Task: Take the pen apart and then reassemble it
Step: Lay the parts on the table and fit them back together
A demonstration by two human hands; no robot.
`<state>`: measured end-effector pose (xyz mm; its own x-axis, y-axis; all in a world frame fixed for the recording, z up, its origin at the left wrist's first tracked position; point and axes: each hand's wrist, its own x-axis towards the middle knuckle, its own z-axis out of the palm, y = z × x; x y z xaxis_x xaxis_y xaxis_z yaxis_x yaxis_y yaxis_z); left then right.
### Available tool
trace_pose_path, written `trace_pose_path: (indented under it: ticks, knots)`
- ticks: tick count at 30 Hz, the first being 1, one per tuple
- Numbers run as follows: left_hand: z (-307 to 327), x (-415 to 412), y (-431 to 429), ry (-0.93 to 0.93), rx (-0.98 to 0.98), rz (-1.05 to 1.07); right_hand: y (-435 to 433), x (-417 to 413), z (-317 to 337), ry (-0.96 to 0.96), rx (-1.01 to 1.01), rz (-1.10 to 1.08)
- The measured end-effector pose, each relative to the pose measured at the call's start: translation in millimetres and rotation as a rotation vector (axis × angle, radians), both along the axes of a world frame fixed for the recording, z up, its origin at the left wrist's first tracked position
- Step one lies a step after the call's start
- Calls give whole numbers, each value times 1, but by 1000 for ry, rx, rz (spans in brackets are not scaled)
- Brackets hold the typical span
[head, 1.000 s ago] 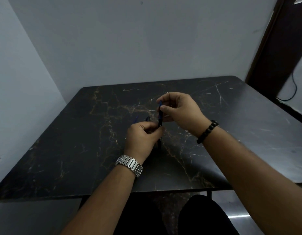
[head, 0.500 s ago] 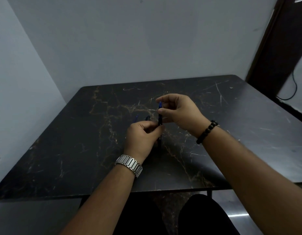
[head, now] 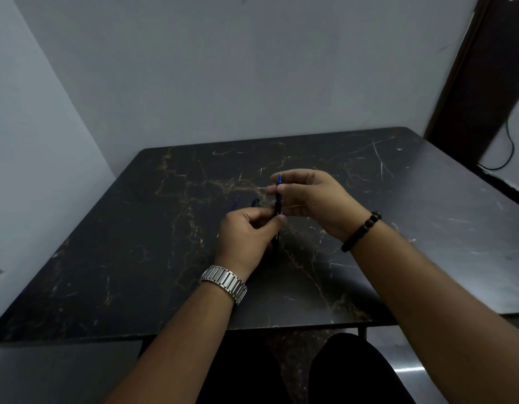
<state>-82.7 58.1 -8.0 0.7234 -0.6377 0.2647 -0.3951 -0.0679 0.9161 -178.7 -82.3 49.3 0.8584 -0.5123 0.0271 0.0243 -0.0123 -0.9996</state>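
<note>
At frame centre, the pen (head: 278, 199) stands upright over the table (head: 135, 258); left hand (head: 245, 237) below it, right hand (head: 313, 199) to its right; two small parts (head: 254, 203) lie left of the pen.

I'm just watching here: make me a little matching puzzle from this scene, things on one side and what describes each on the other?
Things:
1. left hand
2. right hand
3. table
4. pen

Descriptions:
a. dark marble with pale veins
b. beaded bracelet at its wrist
c. held upright, blue tip on top
d. metal watch at its wrist

Pairs: 1-d, 2-b, 3-a, 4-c
</note>
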Motion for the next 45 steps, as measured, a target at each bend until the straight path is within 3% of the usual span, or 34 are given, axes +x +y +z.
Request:
trace_pose_path:
  ticks: [14,21,34,45]
  knots:
    - [-5,0,0,-3,10,-27,4,1,-1,-50,-141,-85]
    - [-5,3,-2,33,-13,-15,3,-1,0,-10,-41,-39]
    - [-8,4,-3,0,7,-37,6,-1,0,-29,-154,-71]
    - [-5,2,-2,46,-17,-43,3,-3,1,7,-97,0]
